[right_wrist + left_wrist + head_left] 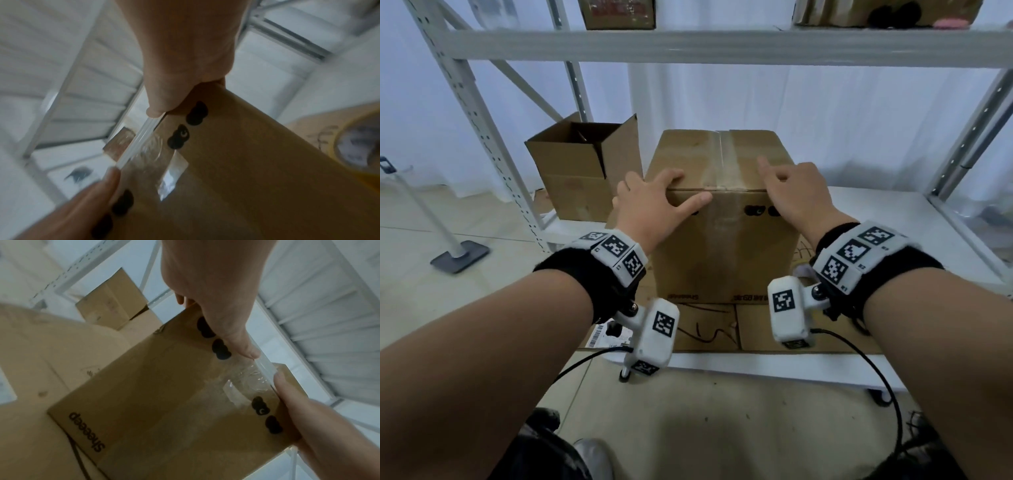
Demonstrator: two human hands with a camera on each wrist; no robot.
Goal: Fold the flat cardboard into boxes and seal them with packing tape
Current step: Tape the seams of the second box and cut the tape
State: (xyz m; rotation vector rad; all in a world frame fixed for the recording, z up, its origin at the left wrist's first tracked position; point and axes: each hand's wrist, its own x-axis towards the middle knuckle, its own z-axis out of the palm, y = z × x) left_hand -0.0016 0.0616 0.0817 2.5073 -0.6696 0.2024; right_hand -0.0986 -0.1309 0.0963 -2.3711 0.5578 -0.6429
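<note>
A closed brown cardboard box [726, 219] stands upright on flat brown cardboard sheets [774, 334] at the front edge of the white metal shelf board [887, 219], with a strip of clear packing tape [723, 161] along its top seam. Behind it to the left, near the shelf's left edge, stands an open brown cardboard box [582, 164]. Right of the closed box, on the sheets, lies a roll of tape [357, 146].

A brown cardboard box [160, 386] printed "sheeeep" fills the frame's centre. The left hand [213, 288] reaches down from the top, thumb on the box's upper edge beside clear tape [248, 379]. The right hand [308, 415] enters from lower right, touching the same edge. An open box [111, 305] stands upper left.
</note>
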